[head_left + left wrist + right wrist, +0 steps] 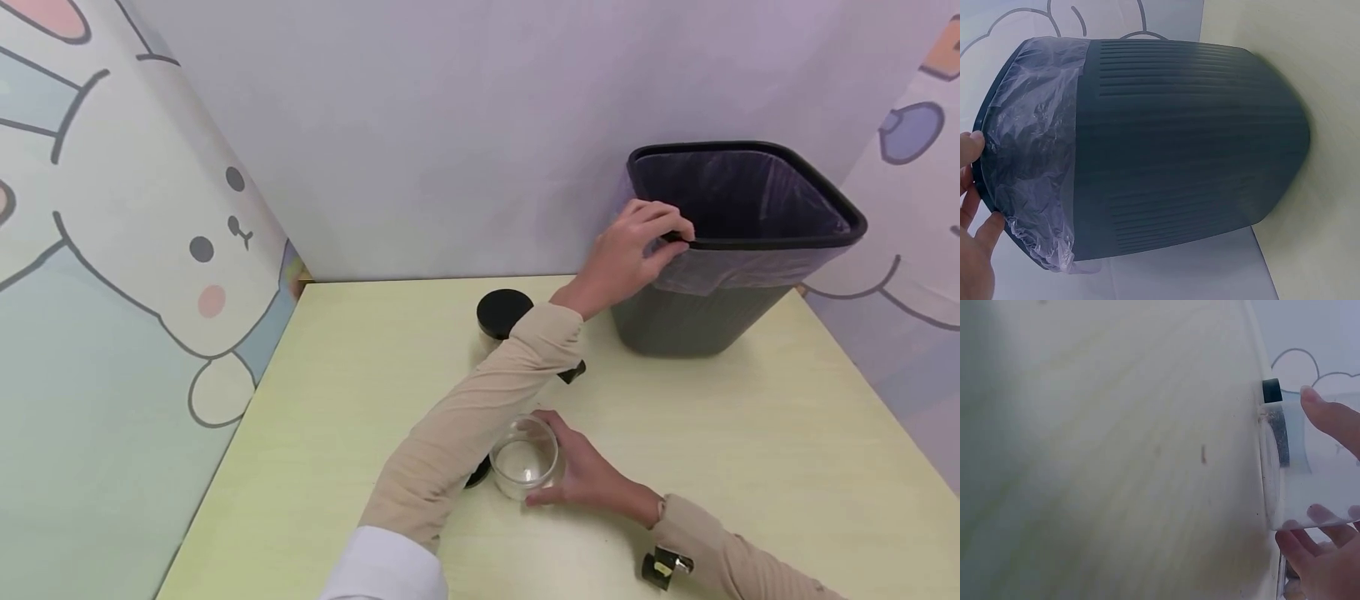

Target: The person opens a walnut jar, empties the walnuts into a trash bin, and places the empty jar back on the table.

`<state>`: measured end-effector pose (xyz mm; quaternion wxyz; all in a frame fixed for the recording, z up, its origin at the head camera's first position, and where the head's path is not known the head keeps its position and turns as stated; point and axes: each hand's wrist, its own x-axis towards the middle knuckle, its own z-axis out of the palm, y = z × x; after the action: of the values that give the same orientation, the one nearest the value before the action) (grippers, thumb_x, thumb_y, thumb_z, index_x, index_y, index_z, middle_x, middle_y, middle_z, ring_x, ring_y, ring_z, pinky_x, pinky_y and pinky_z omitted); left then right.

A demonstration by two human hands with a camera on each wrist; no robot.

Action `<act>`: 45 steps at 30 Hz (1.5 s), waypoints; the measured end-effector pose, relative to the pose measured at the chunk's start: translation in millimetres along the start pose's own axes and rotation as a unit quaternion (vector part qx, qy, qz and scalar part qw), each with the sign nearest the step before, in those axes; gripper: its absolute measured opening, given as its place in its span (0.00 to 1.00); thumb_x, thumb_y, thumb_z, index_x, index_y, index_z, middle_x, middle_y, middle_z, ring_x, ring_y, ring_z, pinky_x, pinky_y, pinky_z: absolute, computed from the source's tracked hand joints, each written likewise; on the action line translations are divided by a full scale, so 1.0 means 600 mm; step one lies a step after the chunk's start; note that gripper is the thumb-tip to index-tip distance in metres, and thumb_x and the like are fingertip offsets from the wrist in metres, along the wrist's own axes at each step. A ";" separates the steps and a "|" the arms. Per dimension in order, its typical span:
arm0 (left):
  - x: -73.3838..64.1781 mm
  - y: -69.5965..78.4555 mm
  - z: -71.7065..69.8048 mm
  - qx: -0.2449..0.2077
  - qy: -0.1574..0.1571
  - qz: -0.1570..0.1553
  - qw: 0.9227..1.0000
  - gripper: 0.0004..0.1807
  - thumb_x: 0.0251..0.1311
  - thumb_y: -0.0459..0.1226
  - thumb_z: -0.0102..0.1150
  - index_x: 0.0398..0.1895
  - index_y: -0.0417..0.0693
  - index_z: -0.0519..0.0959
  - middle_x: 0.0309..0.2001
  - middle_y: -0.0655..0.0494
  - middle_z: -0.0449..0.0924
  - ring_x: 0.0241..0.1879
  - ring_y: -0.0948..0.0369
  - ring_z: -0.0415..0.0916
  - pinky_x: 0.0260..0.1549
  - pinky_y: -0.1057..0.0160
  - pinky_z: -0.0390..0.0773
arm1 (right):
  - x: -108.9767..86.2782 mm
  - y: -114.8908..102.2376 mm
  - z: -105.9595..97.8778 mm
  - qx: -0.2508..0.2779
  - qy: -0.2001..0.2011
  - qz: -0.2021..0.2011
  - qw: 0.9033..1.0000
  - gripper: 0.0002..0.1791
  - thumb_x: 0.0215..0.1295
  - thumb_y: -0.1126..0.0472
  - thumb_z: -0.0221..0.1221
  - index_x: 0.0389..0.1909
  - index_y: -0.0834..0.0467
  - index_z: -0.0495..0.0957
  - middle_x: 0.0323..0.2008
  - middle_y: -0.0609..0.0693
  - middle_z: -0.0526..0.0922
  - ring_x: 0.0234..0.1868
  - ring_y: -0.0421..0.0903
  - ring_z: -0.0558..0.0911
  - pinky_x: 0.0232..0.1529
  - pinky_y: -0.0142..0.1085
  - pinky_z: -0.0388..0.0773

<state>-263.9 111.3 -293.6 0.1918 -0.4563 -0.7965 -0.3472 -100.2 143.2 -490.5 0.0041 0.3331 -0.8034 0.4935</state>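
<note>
My left hand grips the near left corner of the black rim of a dark grey trash bin, fingers over the edge and thumb on the outside. A translucent bag lines the bin and folds down over its rim. In the head view my right hand holds a clear, lidless jar around its side, close over the table. The right wrist view shows the thumb and fingers on opposite sides of the jar. Nothing shows inside the jar. A black lid lies beside it, mostly hidden by my left sleeve.
A second jar with a black lid stands further back on the pale yellow table, partly behind my left forearm. The bin stands at the back right, near the back wall. Cartoon-printed panels border both sides.
</note>
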 end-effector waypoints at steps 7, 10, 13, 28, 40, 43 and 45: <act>0.003 -0.002 0.002 0.005 0.001 0.002 1.000 0.07 0.64 0.38 0.56 0.41 0.52 0.82 0.50 0.60 0.76 0.55 0.63 0.64 0.55 0.77 0.58 | -0.003 -0.001 -0.005 -0.039 0.012 0.021 0.999 0.54 0.29 0.51 0.80 0.60 0.60 0.63 0.52 0.52 0.76 0.49 0.49 0.77 0.47 0.43 0.75; 0.005 -0.001 0.000 0.007 -0.014 -0.003 1.000 0.09 0.65 0.36 0.54 0.44 0.51 0.81 0.52 0.59 0.75 0.56 0.62 0.63 0.54 0.78 0.58 | -0.005 0.000 -0.012 -0.039 0.010 0.036 0.999 0.52 0.31 0.54 0.80 0.60 0.60 0.63 0.51 0.52 0.76 0.47 0.49 0.77 0.43 0.41 0.77; 0.007 -0.003 -0.003 0.002 -0.020 -0.006 1.000 0.10 0.65 0.35 0.52 0.45 0.51 0.81 0.52 0.59 0.74 0.57 0.62 0.63 0.56 0.77 0.57 | -0.007 0.002 -0.020 -0.019 0.002 0.051 0.999 0.50 0.33 0.61 0.79 0.60 0.60 0.62 0.49 0.55 0.77 0.44 0.49 0.77 0.40 0.39 0.78; -0.014 -0.014 -0.029 -0.004 0.019 0.016 1.000 0.10 0.62 0.34 0.55 0.45 0.49 0.82 0.49 0.58 0.75 0.54 0.61 0.65 0.55 0.76 0.58 | 0.005 0.001 -0.093 -0.024 0.049 0.067 0.996 0.36 0.42 0.74 0.71 0.55 0.60 0.68 0.45 0.59 0.78 0.43 0.57 0.78 0.36 0.37 0.79; -0.050 -0.036 -0.079 -0.013 0.015 -0.045 0.999 0.14 0.61 0.37 0.58 0.49 0.46 0.80 0.51 0.57 0.74 0.58 0.64 0.64 0.55 0.76 0.59 | 0.022 0.009 -0.147 -0.065 0.093 0.069 0.991 0.34 0.45 0.69 0.72 0.55 0.58 0.69 0.46 0.56 0.79 0.45 0.52 0.78 0.36 0.37 0.78; -0.063 -0.045 -0.085 -0.024 0.026 -0.039 0.999 0.14 0.60 0.36 0.59 0.49 0.46 0.80 0.51 0.57 0.75 0.58 0.65 0.65 0.56 0.75 0.59 | 0.026 0.015 -0.154 -0.074 0.100 0.064 0.990 0.34 0.44 0.69 0.72 0.55 0.59 0.70 0.46 0.55 0.79 0.45 0.51 0.78 0.36 0.37 0.78; -0.071 -0.050 -0.090 -0.032 0.030 -0.042 0.998 0.14 0.60 0.37 0.59 0.50 0.47 0.80 0.51 0.57 0.75 0.57 0.66 0.65 0.56 0.75 0.59 | 0.029 0.018 -0.156 -0.078 0.104 0.058 0.990 0.34 0.44 0.69 0.73 0.55 0.60 0.70 0.46 0.55 0.79 0.44 0.52 0.78 0.36 0.37 0.78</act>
<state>-268.9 36.6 -294.6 0.1860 -0.4174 -0.7974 -0.3941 -149.8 211.5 -444.9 0.0847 0.2317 -0.8527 0.4605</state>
